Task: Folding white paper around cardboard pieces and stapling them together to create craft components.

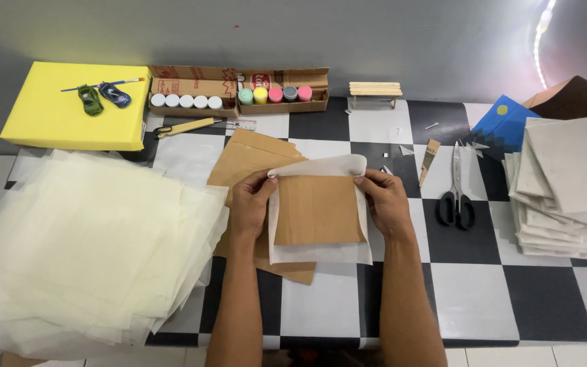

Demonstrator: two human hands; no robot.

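Note:
A square brown cardboard piece [317, 209] lies on a sheet of white translucent paper [321, 254] in the middle of the table. My left hand [251, 202] grips the paper's left edge and my right hand [387, 202] grips its right edge. Both hands fold the paper's far edge [321, 165] up and over the top of the cardboard. Beneath them lie larger brown cardboard sheets [246, 158].
A big pile of translucent paper sheets [83, 245] sits at left, a stack of wrapped squares [562, 183] at right. Black scissors [456, 197], a yellow box [69, 115] with two toy cars, paint pots in cardboard trays [239, 92], a small stick bench [375, 90], a yellow cutter [185, 127].

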